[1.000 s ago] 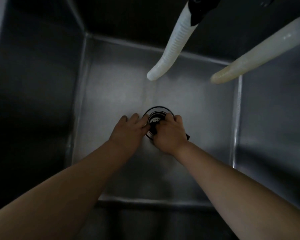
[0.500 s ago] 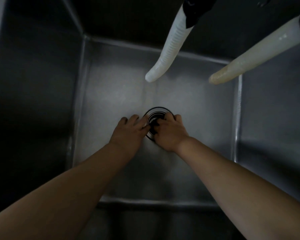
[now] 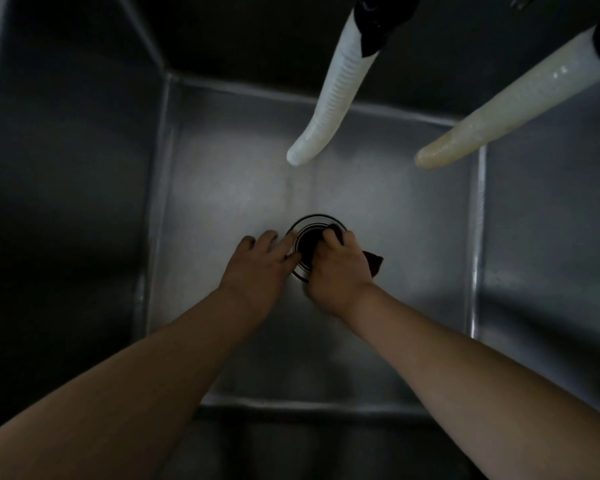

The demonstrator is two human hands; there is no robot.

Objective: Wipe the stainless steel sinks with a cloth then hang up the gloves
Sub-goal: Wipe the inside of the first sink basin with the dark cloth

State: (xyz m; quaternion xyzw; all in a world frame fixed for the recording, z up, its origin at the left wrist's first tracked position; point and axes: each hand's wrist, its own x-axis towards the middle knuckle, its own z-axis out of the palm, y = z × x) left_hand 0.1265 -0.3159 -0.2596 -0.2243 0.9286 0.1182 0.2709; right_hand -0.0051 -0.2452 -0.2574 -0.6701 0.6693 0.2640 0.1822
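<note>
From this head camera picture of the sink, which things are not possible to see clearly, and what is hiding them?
- Drain, head view: the near part is covered by the right hand and the dark cloth.
- Dark cloth: mostly hidden in the right hand; its size cannot be told.
- Two white hoses: their upper ends are cut off by the top edge.
- Left sink wall: too dark to judge its cleanliness.
- Gloves: none visible.
- Left hand: its fingertips at the drain rim are blurred.

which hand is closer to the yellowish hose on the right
Right. The right hand, gripping the dark cloth, lies below the yellowish hose; the left hand sits further left.
</note>
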